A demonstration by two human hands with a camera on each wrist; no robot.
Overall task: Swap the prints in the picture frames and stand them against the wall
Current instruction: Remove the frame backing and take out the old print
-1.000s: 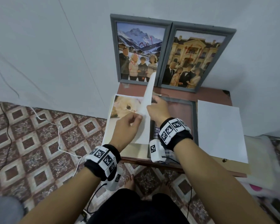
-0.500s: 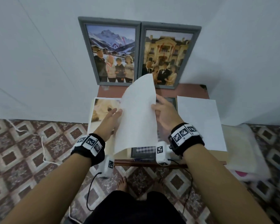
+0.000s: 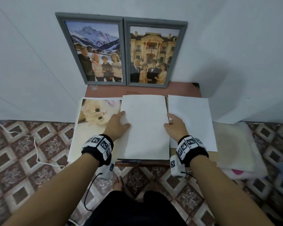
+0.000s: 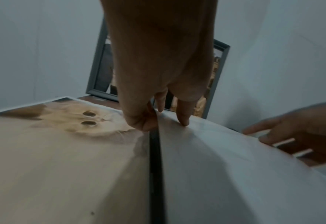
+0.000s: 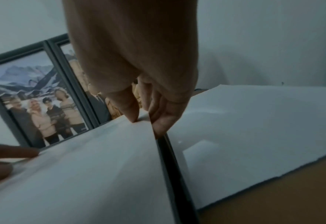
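Both grips pinch the white face-down print, left hand and right hand at opposite edges, over the flat grey frame on the tabletop: square it within the rim, clear of the fluffy cat print and blank white sheet alongside.

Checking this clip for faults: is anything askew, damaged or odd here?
Little stands out. The white sheet held by the left hand and right hand bows slightly over the flat dark frame. The two grey-framed photos stand neatly.
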